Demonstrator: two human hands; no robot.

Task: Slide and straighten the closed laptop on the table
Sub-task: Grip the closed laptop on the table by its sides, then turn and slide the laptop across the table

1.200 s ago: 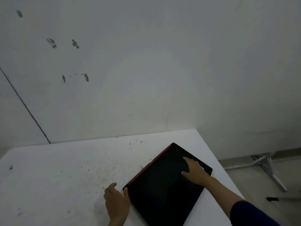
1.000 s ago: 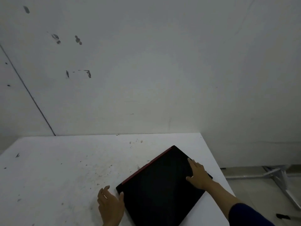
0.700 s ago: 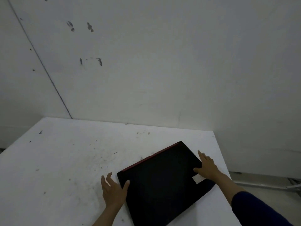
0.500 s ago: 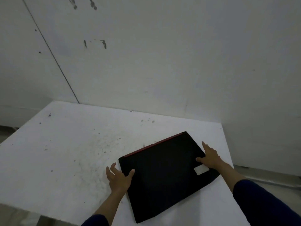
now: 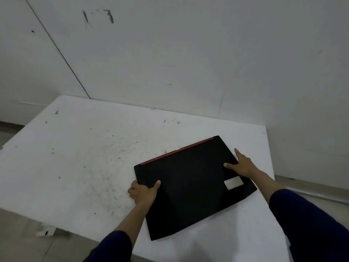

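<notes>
1. Lying flat on the right part of the table (image 5: 79,157), the closed black laptop (image 5: 190,188) is turned some way from square: its far edge, with the red strip (image 5: 177,151), rises toward the right, and the table's far edge runs the other way.

2. Its long axis goes from the near-left to the far-right of the view. The red strip side points away from the person and a little to the left. A pale sticker (image 5: 233,183) sits near the right short side.

3. The left hand (image 5: 144,191) grips the left short side near its far corner, with the thumb on top and the fingers curled around the edge. The right hand (image 5: 242,164) is on the right short side, with the thumb on the lid and one finger stretched along the edge. I cannot tell if its other fingers wrap under the edge.

4. The two hands are therefore at opposite ends of the long axis, and both are nearer to the far edge than to the near one. I judge that the laptop can turn well from this hold.

5. To straighten it, the turn should probably be clockwise as seen from above, so the left hand pushes away and the right hand pulls back.

6. The right near corner (image 5: 255,190) lies close to the table's right edge, so a slide to the left seems safer.
</notes>
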